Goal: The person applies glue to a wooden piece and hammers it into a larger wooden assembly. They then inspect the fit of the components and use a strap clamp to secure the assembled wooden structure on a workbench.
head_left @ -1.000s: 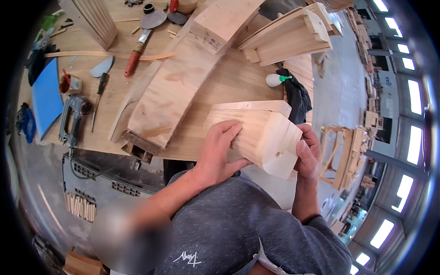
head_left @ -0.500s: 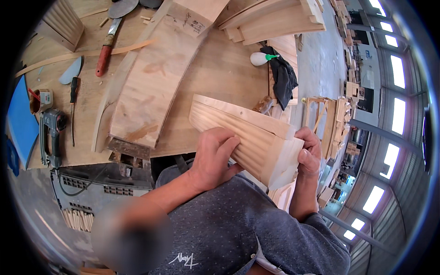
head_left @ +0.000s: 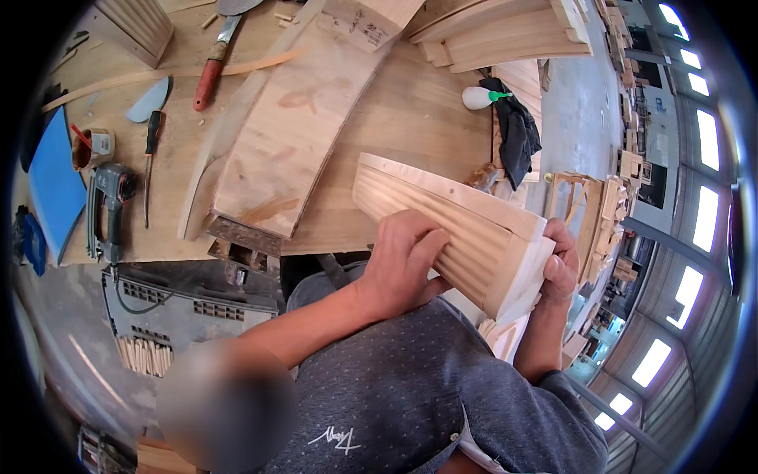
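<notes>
A pale wooden piece with a fluted face (head_left: 474, 249) is held tilted in front of my chest, over the bench's near edge. My left hand (head_left: 407, 265) grips its lower long side, the thumb lying on the grooves and the other fingers partly hidden beneath. Around the wide end at the right, my right hand (head_left: 559, 261) is closed, fingers curled over the edge of the pale end face (head_left: 525, 280). A dark spot, perhaps a nail hole, shows on the plain upper side.
On the wooden bench lie a long curved panel (head_left: 288, 150), a red-handled scraper (head_left: 209, 83), a screwdriver (head_left: 151, 158) and a nail gun (head_left: 110, 209). A white squeeze bottle with green tip (head_left: 478, 98) rests near a black cloth (head_left: 517, 134). Another fluted piece (head_left: 130, 28) stands far left.
The whole scene has shifted to the right in the view. The fluted piece has turned slightly, and its end face looks narrower. Both hands keep their hold.
</notes>
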Motion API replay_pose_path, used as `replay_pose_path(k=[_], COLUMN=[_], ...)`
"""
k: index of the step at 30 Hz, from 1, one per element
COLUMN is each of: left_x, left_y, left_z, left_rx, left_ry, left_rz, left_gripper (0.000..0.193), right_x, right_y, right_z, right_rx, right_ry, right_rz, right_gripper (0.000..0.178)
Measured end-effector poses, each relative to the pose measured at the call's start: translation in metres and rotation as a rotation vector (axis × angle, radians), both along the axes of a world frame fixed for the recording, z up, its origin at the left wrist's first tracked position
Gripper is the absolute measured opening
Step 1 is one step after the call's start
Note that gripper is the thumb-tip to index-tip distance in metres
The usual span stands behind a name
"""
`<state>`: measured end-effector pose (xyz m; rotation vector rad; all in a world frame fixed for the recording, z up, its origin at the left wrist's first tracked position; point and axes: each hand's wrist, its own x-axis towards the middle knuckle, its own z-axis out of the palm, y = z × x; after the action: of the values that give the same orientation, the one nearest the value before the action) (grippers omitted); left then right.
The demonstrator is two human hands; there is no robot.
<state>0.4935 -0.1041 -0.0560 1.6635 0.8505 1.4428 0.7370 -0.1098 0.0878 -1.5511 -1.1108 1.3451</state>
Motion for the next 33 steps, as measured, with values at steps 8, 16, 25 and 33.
replay_pose_path(k=[8, 16, 25, 33], left_x=[0.013, 0.028, 0.054, 0.069], left_y=[0.069, 0.116, 0.12, 0.109], left_z=[-0.008, 0.019, 0.055, 0.074], left_rx=[-0.056, -0.309, -0.729, -0.767], left_ry=[-0.108, 0.015, -0.395, -0.577], left_rz=[-0.204, -0.211, -0.179, -0.154], left_gripper=[0.114, 0.125, 0.071, 0.056], right_x=[-0.003, 0.037, 0.011, 0.014], right_y=[0.041, 0.016, 0.045, 0.052], right_z=[-0.009, -0.097, -0.065, -0.052], right_rx=[0.005, 0.167, 0.217, 0.315], right_ry=[0.047, 0.223, -0.145, -0.211], right_rz=[0.123, 0.127, 0.183, 0.224], right_gripper=[0.067, 0.073, 0.082, 0.087])
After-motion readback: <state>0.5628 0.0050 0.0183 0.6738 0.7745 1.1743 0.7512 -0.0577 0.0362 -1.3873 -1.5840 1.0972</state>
